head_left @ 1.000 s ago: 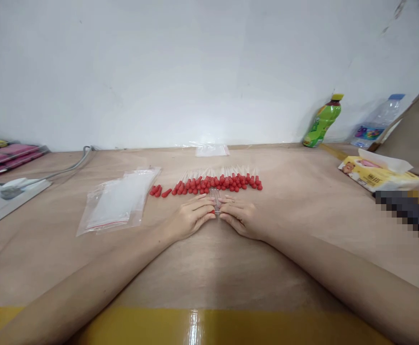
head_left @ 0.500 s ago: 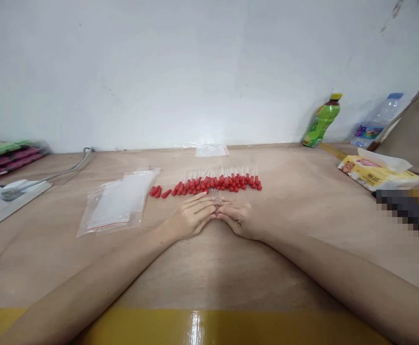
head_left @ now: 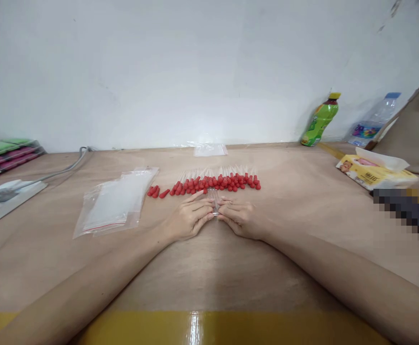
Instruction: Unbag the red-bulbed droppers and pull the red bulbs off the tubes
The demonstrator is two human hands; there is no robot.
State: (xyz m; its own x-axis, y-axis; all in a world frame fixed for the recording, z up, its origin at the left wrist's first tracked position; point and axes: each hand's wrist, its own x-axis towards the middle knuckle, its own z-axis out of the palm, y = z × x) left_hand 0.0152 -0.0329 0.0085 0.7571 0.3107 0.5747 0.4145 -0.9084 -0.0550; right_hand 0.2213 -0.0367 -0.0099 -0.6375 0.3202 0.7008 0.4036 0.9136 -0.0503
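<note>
Between my two hands, at the middle of the table, is a small bundle of clear thin tubes (head_left: 213,195). My left hand (head_left: 194,215) presses it from the left with fingertips and thumb, its index finger stretched forward. From the right, the closed fingertips of my right hand (head_left: 240,215) grip the same bundle. Its lower ends show between the thumbs, and the fingers cover part of its sides. Just beyond the hands lies a row of droppers with red rubber bulbs (head_left: 214,182), their pale tapered tips pointing at the wall. A few red bulbs (head_left: 153,191) rest at the row's left end.
Clear zip bags (head_left: 110,206) overlap on the left, and another bag (head_left: 210,150) lies by the wall. A power strip (head_left: 11,201) with cables is far left. Rightward stand a tissue pack (head_left: 376,172), a green bottle (head_left: 320,120) and a clear bottle (head_left: 374,120).
The fingertips of both hands have drawn slightly apart, so more of the clear tubes shows between them. The whole view has shifted a little; the row of droppers stays in place.
</note>
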